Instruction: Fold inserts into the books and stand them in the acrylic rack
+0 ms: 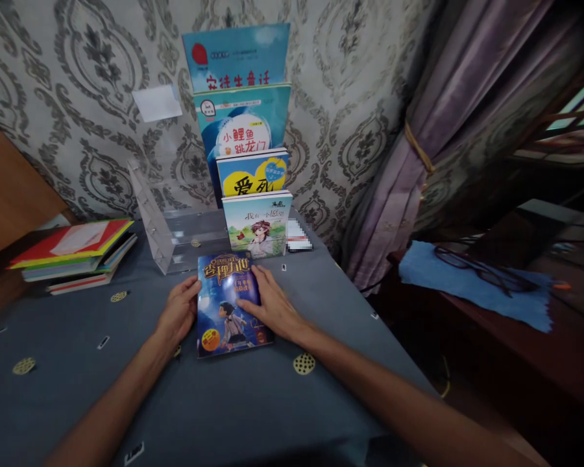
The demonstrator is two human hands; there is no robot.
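Note:
A dark blue paperback book (228, 331) with a cartoon figure on its cover is between my two hands, low over the table. My left hand (179, 308) grips its left edge, thumb at the cover's side and the other fingers partly hidden behind. Along the right edge, my right hand (275, 305) holds it with the thumb lying on the cover. Just behind stands a clear stepped display rack (150, 220). Its right side bears several upright books in tiers, the front one a pale green book (257, 227) with a drawn girl.
A stack of books (78, 253) with a red one on top lies at the left of the cloth-covered table (102, 395). At the right, glasses (467, 259) rest on a blue cloth (477, 288). A tied purple curtain (409, 149) hangs beside the patterned wall.

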